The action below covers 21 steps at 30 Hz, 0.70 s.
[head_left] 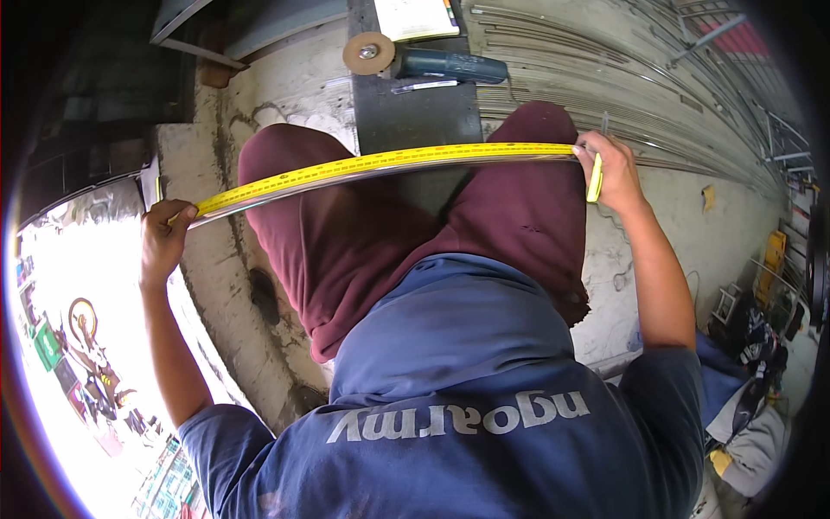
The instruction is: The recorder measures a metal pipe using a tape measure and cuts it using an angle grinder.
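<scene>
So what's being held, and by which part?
A yellow measuring tape along a thin metal bar. The left hand holds both at their left ends; the right hand grips the tape's right part. Whether it also grips the bar is unclear.

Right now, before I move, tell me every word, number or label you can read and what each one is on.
Navy shirt: one large pale word, upside down in this view; legible, but I don't copy wording.
Yellow tape measure: a printed scale, its numbers too small to read reliably.
Angle grinder: no lettering clear enough to read.
White paper: any writing is too faint to read.
</scene>
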Available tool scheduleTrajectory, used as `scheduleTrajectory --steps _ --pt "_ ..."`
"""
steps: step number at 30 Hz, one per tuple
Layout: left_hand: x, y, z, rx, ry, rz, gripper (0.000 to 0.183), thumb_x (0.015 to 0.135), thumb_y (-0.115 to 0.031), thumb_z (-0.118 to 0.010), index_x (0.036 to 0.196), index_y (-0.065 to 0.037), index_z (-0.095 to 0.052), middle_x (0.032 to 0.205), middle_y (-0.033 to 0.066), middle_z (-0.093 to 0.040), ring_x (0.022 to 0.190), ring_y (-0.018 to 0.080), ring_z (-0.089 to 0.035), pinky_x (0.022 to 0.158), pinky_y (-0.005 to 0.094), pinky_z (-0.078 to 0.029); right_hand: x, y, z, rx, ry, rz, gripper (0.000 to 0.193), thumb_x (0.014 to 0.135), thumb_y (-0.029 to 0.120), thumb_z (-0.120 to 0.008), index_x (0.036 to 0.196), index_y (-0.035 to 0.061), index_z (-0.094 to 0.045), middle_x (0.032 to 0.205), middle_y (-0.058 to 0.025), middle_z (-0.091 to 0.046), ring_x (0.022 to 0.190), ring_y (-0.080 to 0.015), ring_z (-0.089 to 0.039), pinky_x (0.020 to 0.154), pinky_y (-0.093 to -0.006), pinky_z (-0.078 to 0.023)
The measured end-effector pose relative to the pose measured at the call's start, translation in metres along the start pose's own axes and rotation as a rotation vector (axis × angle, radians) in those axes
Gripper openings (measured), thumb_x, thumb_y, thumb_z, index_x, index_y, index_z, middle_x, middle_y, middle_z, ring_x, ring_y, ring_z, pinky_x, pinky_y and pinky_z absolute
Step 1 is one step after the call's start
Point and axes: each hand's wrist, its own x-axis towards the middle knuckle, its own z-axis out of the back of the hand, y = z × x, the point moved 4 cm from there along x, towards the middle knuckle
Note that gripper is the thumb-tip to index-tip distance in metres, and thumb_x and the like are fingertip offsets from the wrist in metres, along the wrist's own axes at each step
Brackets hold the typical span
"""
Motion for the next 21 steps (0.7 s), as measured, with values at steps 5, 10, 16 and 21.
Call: scheduleTrajectory --steps 5,10,16,21 --pt "0.015 -0.020 -0.007 0.094 0.097 -0.035 0.018 0.094 -0.018 -0.075 0.096 0.000 -0.077 0.081 0.0172 -0.070 0.075 0.0286 -0.065 0.070 0.0406 -0.050 -0.004 -0.002 0.002 -0.020 -0.038 0.007 0.010 0.094 0.010 -0.073 0.095 0.0038 -0.065 0.079 -0.0174 -0.063 0.077 -0.0412 -0.061 0.073 -0.0500 -0.050" --pt "0.015 -0.020 -0.012 0.153 0.055 -0.001 0.018 0.095 -0.022 -0.075 0.094 -0.004 -0.078 0.081 0.0192 -0.071 0.079 0.0351 -0.060 0.077 0.0433 -0.050 -0.004 0.000 0.002 -0.031 -0.061 0.035 0.012 0.095 0.011 -0.072 0.094 0.0019 -0.064 0.084 -0.0199 -0.064 0.082 -0.0445 -0.062 0.075 -0.0519 -0.050" --pt "0.008 -0.028 -0.014 0.196 0.023 0.014 0.022 0.098 -0.028 -0.072 0.097 -0.007 -0.080 0.077 0.0189 -0.071 0.070 0.0342 -0.066 0.073 0.0443 -0.053 -0.005 -0.004 0.001 -0.047 -0.087 0.037 0.016 0.095 0.009 -0.071 0.090 0.0013 -0.058 0.081 -0.0210 -0.062 0.079 -0.0462 -0.060 0.071 -0.0529 -0.047" --pt "-0.001 -0.041 -0.014 0.193 0.023 0.127 0.025 0.097 -0.031 -0.072 0.099 -0.007 -0.080 0.078 0.0187 -0.073 0.074 0.0344 -0.071 0.080 0.0439 -0.055 -0.013 -0.009 -0.004 -0.020 -0.136 0.021 0.018 0.094 0.010 -0.071 0.091 0.0006 -0.056 0.083 -0.0223 -0.061 0.081 -0.0478 -0.060 0.072 -0.0545 -0.046"
